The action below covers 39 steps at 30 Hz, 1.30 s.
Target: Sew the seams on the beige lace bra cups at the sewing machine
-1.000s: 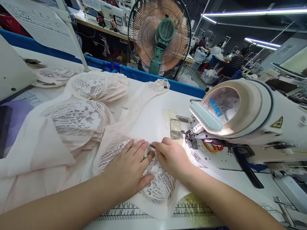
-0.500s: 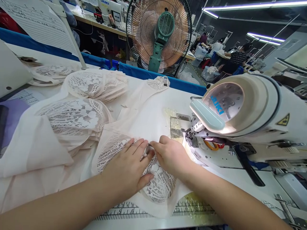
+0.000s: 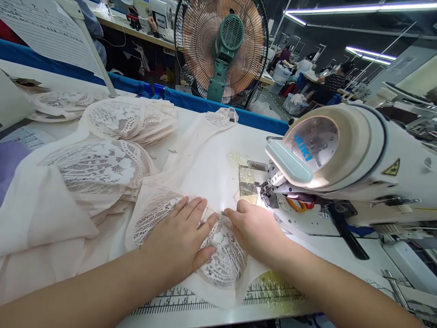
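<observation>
Compared with the earlier frame, the right hand (image 3: 256, 230) has moved a little to the right, so the gap between its fingertips and the left hand (image 3: 180, 234) has become wider. The left hand remains on the lace garment (image 3: 227, 264), which lies on the white table (image 3: 218, 177), in front of the person and to the near left of the sewing machine (image 3: 355, 141).

The left palm faces down, with fingers extended and thumb apart; it rests over the lace and does not clench anything. The right hand has its fingers bent and pinched around a small dark object (image 3: 223, 212), of which only the tip is visible, at the upper edge of the lace. What this object is, I cannot tell.

Below the garment, a ruler scale (image 3: 273, 295) runs along the near side of the table. To the left, a lace stack (image 3: 99, 166) lies beside the garment, and a second stack (image 3: 118, 119) is behind it. Beyond the table's far edge stands a large fan (image 3: 221, 50) with a green motor.
</observation>
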Each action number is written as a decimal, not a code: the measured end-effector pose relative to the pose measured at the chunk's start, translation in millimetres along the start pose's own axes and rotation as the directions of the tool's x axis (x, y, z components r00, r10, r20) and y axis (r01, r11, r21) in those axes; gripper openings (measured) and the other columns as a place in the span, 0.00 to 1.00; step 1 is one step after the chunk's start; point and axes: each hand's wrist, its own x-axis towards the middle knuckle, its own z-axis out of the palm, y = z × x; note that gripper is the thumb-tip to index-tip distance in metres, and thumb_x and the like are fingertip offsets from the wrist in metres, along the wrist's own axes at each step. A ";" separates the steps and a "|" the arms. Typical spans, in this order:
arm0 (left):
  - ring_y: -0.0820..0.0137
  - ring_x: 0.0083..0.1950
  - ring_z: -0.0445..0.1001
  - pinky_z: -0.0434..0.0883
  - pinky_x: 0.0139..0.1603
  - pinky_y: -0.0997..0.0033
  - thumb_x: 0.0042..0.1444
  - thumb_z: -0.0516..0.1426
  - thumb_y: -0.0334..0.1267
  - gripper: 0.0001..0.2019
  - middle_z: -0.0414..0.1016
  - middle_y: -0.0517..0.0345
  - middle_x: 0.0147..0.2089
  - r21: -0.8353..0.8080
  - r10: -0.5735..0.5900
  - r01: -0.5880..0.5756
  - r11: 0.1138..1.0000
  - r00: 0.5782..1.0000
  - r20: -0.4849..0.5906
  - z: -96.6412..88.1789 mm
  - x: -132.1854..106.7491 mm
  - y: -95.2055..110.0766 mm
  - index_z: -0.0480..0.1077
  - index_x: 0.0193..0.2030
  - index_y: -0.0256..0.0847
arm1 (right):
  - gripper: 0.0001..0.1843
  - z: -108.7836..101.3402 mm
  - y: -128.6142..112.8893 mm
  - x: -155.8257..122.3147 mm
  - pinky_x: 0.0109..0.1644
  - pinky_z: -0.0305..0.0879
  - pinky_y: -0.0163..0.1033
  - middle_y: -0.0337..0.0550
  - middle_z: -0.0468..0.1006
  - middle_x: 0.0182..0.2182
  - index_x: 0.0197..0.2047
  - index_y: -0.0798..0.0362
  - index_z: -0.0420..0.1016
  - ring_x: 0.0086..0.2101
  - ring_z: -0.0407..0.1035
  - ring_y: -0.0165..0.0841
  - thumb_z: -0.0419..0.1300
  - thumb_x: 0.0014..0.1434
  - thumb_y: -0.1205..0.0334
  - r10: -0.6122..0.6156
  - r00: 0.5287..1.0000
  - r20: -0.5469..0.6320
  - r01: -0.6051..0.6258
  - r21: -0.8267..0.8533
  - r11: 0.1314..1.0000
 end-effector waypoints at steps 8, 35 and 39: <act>0.51 0.62 0.64 0.55 0.64 0.45 0.58 0.52 0.44 0.18 0.68 0.37 0.60 0.034 -0.016 0.017 0.999 0.999 -0.044 -14.0 4.2 -5.8 0.74 0.48 0.35 | 0.08 2.8 1.2 -12.1 0.29 0.57 0.35 0.42 0.69 0.26 0.32 0.53 0.63 0.27 0.63 0.32 0.45 0.58 0.68 0.115 0.977 -0.182 -0.009 0.500 0.866; 0.45 0.61 0.62 0.64 0.57 0.46 0.53 0.56 0.53 0.32 0.67 0.34 0.58 -0.015 0.013 -0.012 1.000 0.998 0.062 -6.9 -6.2 0.7 0.64 0.61 0.37 | 0.13 6.8 -14.9 26.6 0.23 0.47 0.35 0.41 0.66 0.29 0.43 0.51 0.74 0.22 0.56 0.29 0.51 0.59 0.67 -0.097 0.994 -0.056 0.101 0.078 0.992; 0.45 0.60 0.64 0.65 0.56 0.48 0.54 0.56 0.53 0.30 0.67 0.32 0.58 0.019 0.021 -0.022 1.000 0.998 0.065 -8.9 -5.2 0.9 0.66 0.59 0.37 | 0.12 3.4 -10.8 20.6 0.22 0.43 0.35 0.41 0.65 0.27 0.39 0.52 0.75 0.20 0.51 0.28 0.52 0.57 0.69 -0.091 0.995 -0.035 0.092 0.025 0.995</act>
